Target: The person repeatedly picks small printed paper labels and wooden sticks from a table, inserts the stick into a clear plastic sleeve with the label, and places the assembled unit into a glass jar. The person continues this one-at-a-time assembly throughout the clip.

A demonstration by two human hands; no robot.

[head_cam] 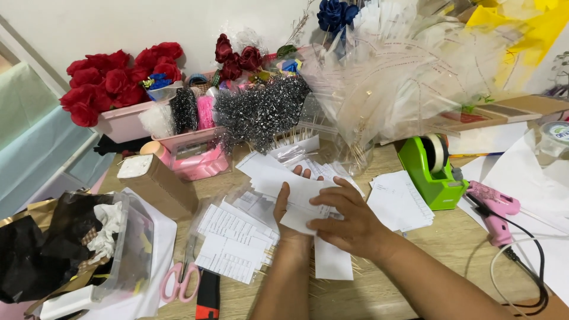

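Both hands meet on a white paper slip above the worktop [415,284].

The left hand [291,207] holds the paper slip [302,198] from beneath, fingers curled; the right hand [349,222], at three o'clock, pinches its near edge. The slip's long axis runs ten to four. At nine o'clock, a clear bin [127,261] holds black and white scraps.

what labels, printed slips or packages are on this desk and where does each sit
white printed paper slip: centre, rectangular, held between the left hand and right hand.
stack of white printed sheets: left of the hands, lines of dark text.
pile of white printed slips: right of the hands, beside the green tape dispenser.
brown cardboard box with white label: left of centre, oblong.
round green-and-white lid label: far right edge.
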